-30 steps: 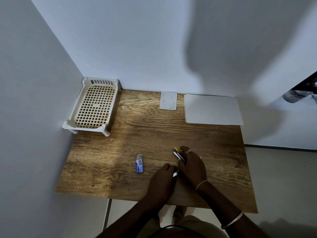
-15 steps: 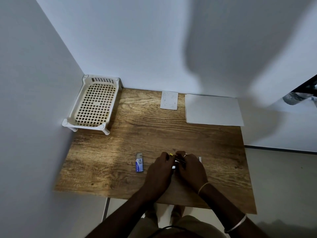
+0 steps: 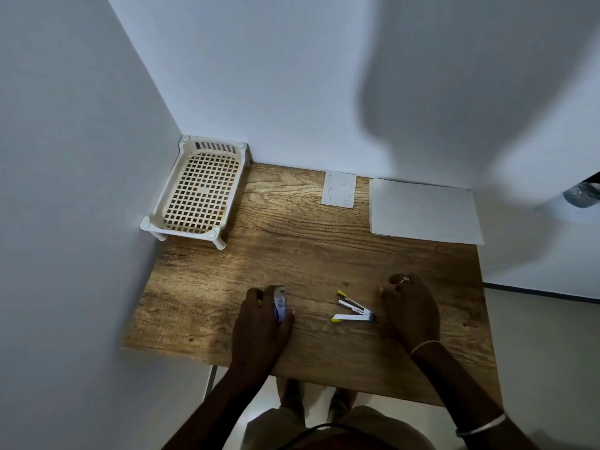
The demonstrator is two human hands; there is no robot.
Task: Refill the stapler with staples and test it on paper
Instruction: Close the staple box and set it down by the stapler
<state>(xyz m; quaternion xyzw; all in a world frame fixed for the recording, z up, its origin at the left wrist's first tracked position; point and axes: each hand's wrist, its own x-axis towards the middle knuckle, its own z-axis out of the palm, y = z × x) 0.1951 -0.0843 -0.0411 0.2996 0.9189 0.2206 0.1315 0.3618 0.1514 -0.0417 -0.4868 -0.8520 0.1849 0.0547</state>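
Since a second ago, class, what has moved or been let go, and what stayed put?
Both hands let go of the stapler, which now lies open on the table. The left hand moved left and grips the staple box; the right hand drew right, holding nothing. The lattice tray, small card and paper stack stayed put.

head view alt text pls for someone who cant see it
An opened stapler lies on a wooden table between a person's hands: the left hand grips a small staple box, the right hand is empty beside it. At the back sit a lattice tray, a small card and a paper stack.
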